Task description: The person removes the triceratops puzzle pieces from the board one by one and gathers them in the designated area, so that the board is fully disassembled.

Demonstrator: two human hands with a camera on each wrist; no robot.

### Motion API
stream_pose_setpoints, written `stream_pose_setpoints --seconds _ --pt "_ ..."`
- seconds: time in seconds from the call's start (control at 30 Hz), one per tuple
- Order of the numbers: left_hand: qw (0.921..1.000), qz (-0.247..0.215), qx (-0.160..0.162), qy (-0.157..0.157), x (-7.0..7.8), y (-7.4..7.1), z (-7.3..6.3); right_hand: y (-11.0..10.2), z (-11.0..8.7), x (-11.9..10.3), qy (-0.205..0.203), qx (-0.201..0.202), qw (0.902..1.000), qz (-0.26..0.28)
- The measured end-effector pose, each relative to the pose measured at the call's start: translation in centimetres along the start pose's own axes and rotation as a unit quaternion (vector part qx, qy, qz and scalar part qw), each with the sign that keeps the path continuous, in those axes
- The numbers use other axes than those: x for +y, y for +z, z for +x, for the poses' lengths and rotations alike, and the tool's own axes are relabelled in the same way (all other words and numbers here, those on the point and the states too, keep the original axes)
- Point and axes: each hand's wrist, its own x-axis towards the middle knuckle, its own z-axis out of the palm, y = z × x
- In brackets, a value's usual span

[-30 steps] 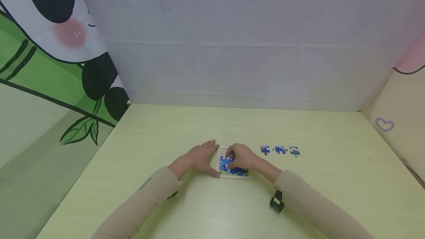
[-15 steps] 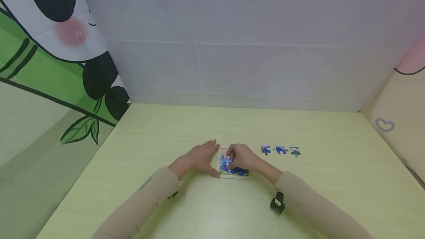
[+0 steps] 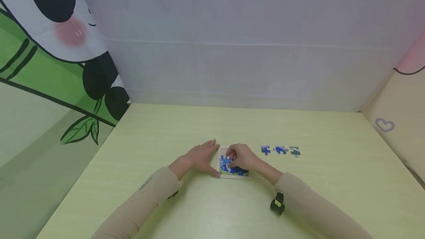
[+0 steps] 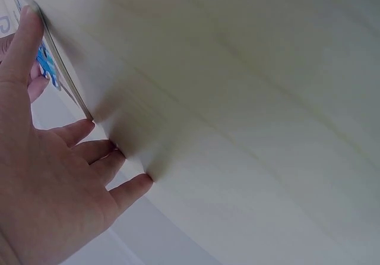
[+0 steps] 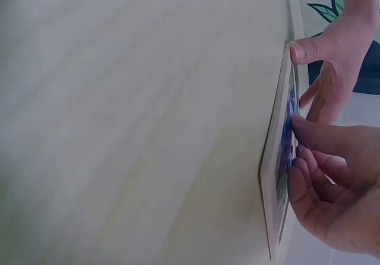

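A small jigsaw board (image 3: pixel 235 177) with a pale wooden frame and a blue dinosaur picture lies flat on the table. My left hand (image 3: pixel 201 158) spreads its fingers along the board's left side. Its thumb rests at the near left corner, and the index fingertip touches the far end of that edge, as the left wrist view also shows. Over the board, my right hand (image 3: pixel 244 156) pinches a blue jigsaw piece (image 3: pixel 228 160) between thumb and fingers, low against the picture. The fingers hide most of this piece and part of the board.
Right of the board lie three loose jigsaw pieces in a row: a blue one (image 3: pixel 265 150), a wider blue one (image 3: pixel 280 150) and a greenish one (image 3: pixel 294 151). A white curtain (image 3: pixel 245 76) hangs behind the pale table (image 3: pixel 212 209).
The right hand's fingers have shifted very slightly at the piece over the board. The left hand, the board and the loose pieces stay in place.
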Motion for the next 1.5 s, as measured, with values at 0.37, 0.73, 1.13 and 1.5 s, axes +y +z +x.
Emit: stream_pose_setpoints --seconds 0.37,0.73,1.13,1.5 --pt "1.0000 -0.005 -0.003 0.000 0.1 -0.2 -0.1 -0.4 0.1 0.4 -0.043 -0.024 0.9987 -0.010" --pt "1.0000 -0.005 -0.003 0.001 0.0 0.0 0.0 -0.5 0.1 0.7 -0.059 -0.022 0.9980 -0.003" --pt "1.0000 -0.007 0.001 -0.001 0.1 0.0 0.0 -3.0 -2.3 2.6 -0.059 0.003 0.9981 -0.013" --pt "1.0000 -0.006 0.002 0.002 0.2 -0.1 -0.1 -5.9 -5.2 6.4 -0.057 0.023 0.9972 -0.042"
